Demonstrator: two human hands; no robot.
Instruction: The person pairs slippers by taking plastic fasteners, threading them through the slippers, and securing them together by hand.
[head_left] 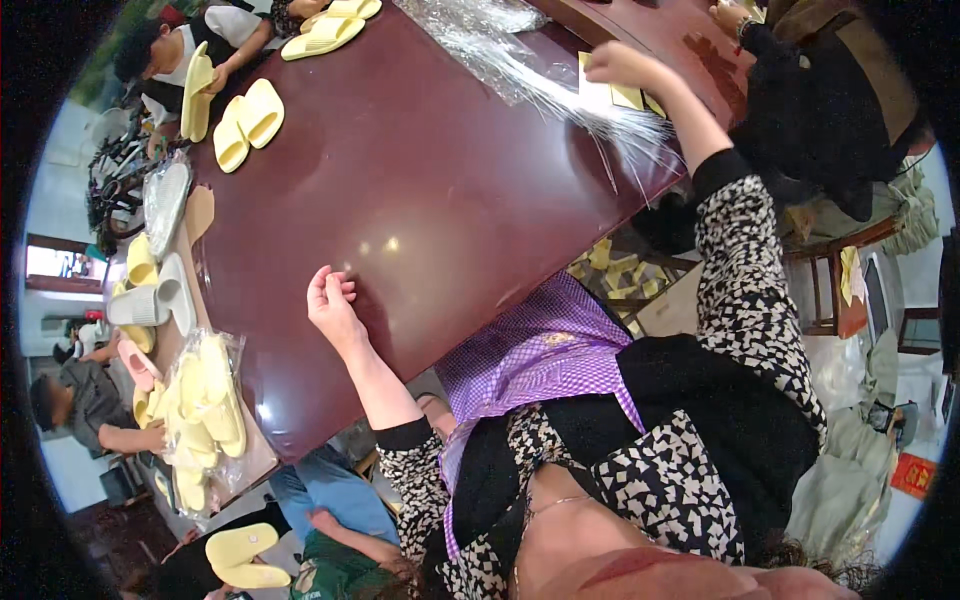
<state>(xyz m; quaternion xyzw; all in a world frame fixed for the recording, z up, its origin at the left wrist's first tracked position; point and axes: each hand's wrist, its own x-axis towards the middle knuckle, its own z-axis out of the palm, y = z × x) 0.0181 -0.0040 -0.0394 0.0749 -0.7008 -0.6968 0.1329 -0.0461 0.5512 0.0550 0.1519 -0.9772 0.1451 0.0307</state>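
My left hand (333, 308) hovers over the near part of the dark red table (400, 170), its fingers loosely bent and slightly apart, with nothing visible in them. Stretched out to the far right, my right hand (630, 68) has its fingers bent down onto a yellow card (592, 92), pinching at its edge. More yellow cards lie beneath that hand. Beside them, a fan of thin clear-white strips (570, 100), perhaps ties, spreads over the tabletop. Part of the fingertips' contact is hidden by the hand itself.
Clear plastic wrapping (470, 35) lies at the far edge. Two yellow slippers (247, 125) sit at the far left. Bagged yellow slippers (207, 400) and grey slippers (165, 300) lie along the left. Co-workers surround the table; one holds a slipper (198, 92).
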